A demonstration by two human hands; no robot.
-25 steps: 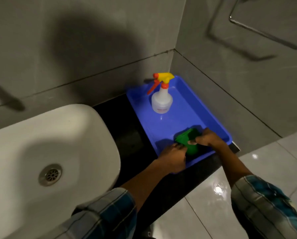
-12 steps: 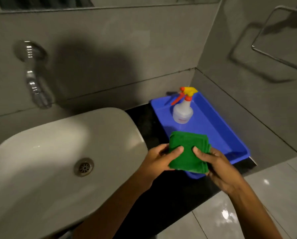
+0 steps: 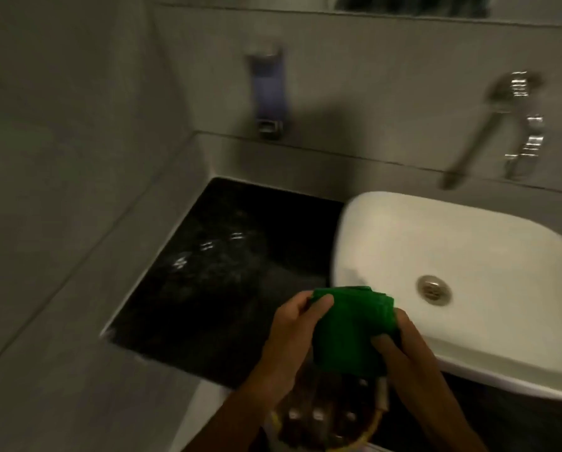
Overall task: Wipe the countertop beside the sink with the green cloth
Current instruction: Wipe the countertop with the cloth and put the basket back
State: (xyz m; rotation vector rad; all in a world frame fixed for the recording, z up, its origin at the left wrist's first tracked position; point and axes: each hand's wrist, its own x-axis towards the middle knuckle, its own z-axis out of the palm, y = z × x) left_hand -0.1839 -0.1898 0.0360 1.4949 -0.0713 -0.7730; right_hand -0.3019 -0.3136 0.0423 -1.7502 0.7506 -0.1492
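Observation:
A folded green cloth (image 3: 351, 331) is held in the air by both hands, in front of the white sink (image 3: 469, 256). My left hand (image 3: 292, 334) grips its left edge and my right hand (image 3: 403, 347) grips its right edge. The black countertop (image 3: 227, 272) lies to the left of the sink, with small bright wet-looking glints on it. The cloth hangs above the counter's front right corner, apart from the surface.
Grey tiled walls close the counter at the left and back. A wall dispenser (image 3: 268, 99) hangs above the counter. A chrome tap (image 3: 514, 125) juts from the wall over the sink. A basket (image 3: 331, 419) with dark items sits below my hands.
The view has swung from the right side of the sink to the left side. Both hands carried the green cloth out of the blue tray and across the sink.

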